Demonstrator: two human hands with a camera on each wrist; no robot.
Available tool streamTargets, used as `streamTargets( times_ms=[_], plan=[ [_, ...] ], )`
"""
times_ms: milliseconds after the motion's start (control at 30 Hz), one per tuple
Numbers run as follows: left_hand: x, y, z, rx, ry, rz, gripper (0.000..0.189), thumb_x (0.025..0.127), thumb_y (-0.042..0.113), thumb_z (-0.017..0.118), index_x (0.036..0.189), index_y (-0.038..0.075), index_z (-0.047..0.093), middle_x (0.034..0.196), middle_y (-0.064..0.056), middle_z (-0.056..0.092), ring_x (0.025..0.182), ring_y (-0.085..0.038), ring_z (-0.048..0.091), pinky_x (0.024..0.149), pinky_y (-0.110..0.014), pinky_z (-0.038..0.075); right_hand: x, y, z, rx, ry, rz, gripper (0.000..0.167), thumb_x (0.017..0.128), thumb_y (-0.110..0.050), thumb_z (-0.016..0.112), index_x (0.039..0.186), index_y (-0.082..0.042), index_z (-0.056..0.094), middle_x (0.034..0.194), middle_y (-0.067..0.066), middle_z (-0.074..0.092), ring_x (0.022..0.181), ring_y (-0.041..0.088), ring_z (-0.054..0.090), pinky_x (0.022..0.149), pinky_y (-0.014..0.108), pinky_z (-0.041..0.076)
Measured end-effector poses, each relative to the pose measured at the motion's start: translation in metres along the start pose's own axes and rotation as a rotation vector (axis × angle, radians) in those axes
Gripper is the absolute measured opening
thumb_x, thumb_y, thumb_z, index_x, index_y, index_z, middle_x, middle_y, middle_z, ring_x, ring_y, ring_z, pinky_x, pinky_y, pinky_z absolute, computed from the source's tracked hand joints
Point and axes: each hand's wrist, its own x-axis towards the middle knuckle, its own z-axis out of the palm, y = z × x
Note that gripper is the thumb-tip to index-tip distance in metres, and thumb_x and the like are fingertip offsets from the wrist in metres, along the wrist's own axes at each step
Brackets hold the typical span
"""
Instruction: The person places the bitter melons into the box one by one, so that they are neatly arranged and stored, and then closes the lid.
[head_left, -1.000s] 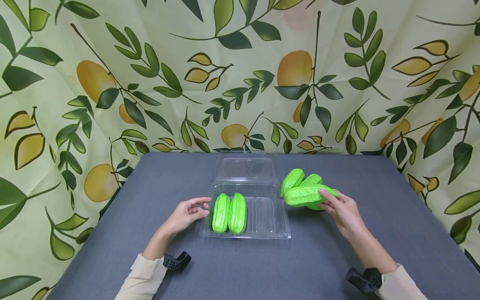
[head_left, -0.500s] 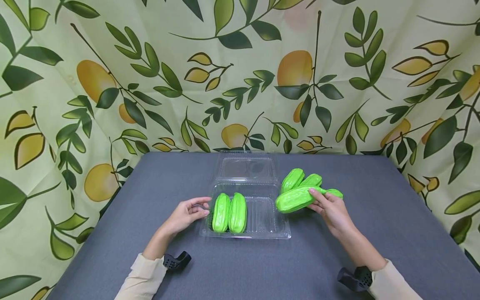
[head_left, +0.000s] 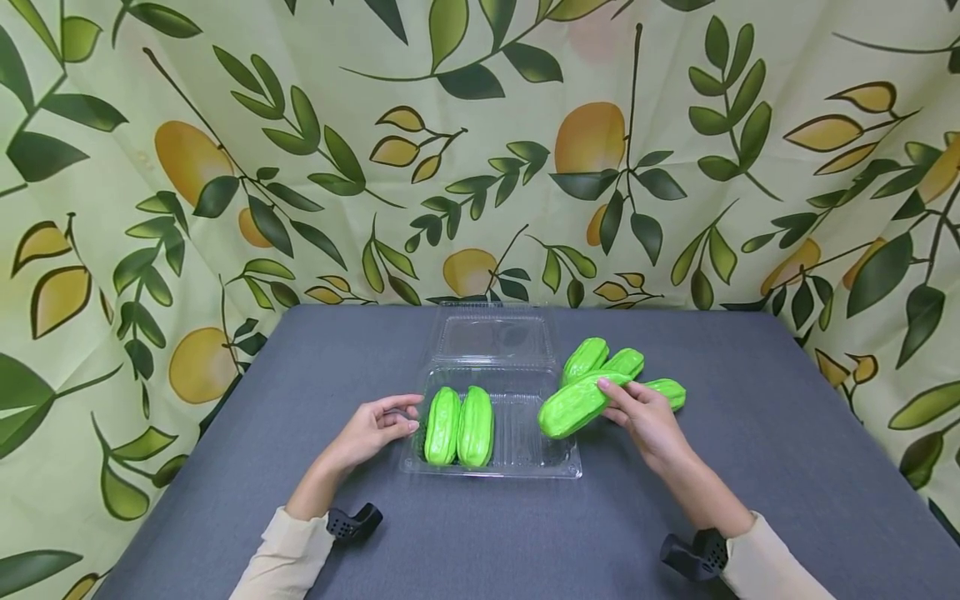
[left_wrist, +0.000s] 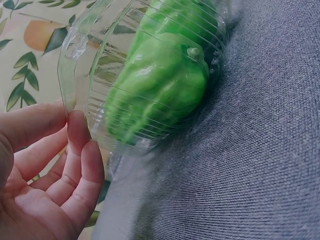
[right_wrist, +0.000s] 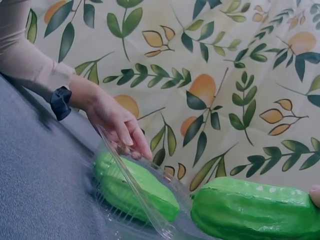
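Observation:
A green ridged gourd [head_left: 573, 408] is tilted in my right hand [head_left: 648, 421], gripped near its far end between thumb and fingers. Its lower end hangs over the right side of a clear plastic clamshell box [head_left: 525, 467]. In the right wrist view the same gourd [right_wrist: 255, 210] shows large, with only a fingertip at the edge. Two similar gourds [head_left: 459, 427] lie side by side in the box's left half. My left hand [head_left: 378, 427] is at the box's left edge; in the left wrist view, that hand [left_wrist: 55, 170] pinches the thin rim [left_wrist: 67, 90].
Three more green gourds lie right of the box: one by its edge [head_left: 585, 358], one beside it [head_left: 626, 361], and one partly behind my right hand [head_left: 667, 392]. The clear lid [head_left: 491, 337] lies folded back. A leaf-patterned cloth [head_left: 480, 167] hangs behind the grey table [head_left: 330, 350].
My right hand has carried the held gourd left and toward me, from above the other loose gourds to the box's right side. The left hand has stayed in place.

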Motion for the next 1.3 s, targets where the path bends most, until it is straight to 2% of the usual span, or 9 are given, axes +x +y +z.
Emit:
streamTargets(
  times_ms=[200,533,767,933,1100,1300],
  plan=[
    [0.001,0.000,0.000,0.001,-0.001,0.008,0.048,0.092,0.004,0.061,0.134,-0.012,0.047,0.116,-0.034,0.054,0.081,0.006,0.062,0.075,-0.019,0.054,0.002,0.002,0.008,-0.029,0.002,-0.001,0.012,0.094,-0.024,0.062,0.083,-0.023,0.065,0.078,-0.017,0.063,0.076,-0.003,0.064,0.077,0.017,0.054],
    [0.001,0.001,0.001,0.002,-0.002,0.005,0.048,0.092,0.004,0.061,0.134,-0.013,0.047,0.116,-0.034,0.054,0.081,0.006,0.061,0.074,-0.017,0.053,0.005,0.000,0.020,-0.074,0.011,-0.037,0.007,0.094,-0.022,0.062,0.092,-0.016,0.066,0.078,-0.019,0.064,0.076,-0.004,0.064,0.079,0.017,0.054],
    [0.000,0.001,0.001,0.002,0.003,0.003,0.048,0.091,0.004,0.061,0.134,-0.012,0.047,0.116,-0.034,0.054,0.081,0.006,0.061,0.074,-0.018,0.053,0.010,-0.001,0.029,-0.220,0.019,-0.057,0.032,0.094,-0.028,0.062,0.111,-0.001,0.065,0.077,-0.022,0.065,0.073,-0.002,0.065,0.079,0.015,0.052],
    [0.000,0.000,0.001,0.005,0.001,-0.005,0.048,0.091,0.005,0.062,0.134,-0.012,0.047,0.116,-0.035,0.054,0.081,0.006,0.061,0.074,-0.018,0.052,0.013,0.000,0.033,-0.297,-0.013,-0.081,0.028,0.094,-0.029,0.062,0.101,-0.002,0.067,0.078,-0.020,0.064,0.073,-0.001,0.064,0.078,0.017,0.052],
    [0.000,-0.001,0.001,0.001,-0.001,-0.008,0.048,0.091,0.005,0.061,0.134,-0.012,0.047,0.116,-0.035,0.054,0.081,0.006,0.061,0.074,-0.018,0.053,0.015,0.001,0.039,-0.332,-0.047,-0.119,0.021,0.094,-0.024,0.062,0.081,-0.008,0.060,0.080,-0.014,0.063,0.074,-0.001,0.063,0.077,0.020,0.055],
    [0.000,0.000,0.000,0.001,0.002,-0.003,0.048,0.091,0.004,0.061,0.134,-0.012,0.047,0.117,-0.036,0.053,0.082,0.006,0.061,0.075,-0.018,0.054,0.018,0.003,0.045,-0.382,-0.052,-0.146,0.040,0.092,-0.022,0.065,0.064,-0.014,0.038,0.066,-0.009,0.047,0.066,0.001,0.057,0.075,0.026,0.058]
  ],
)
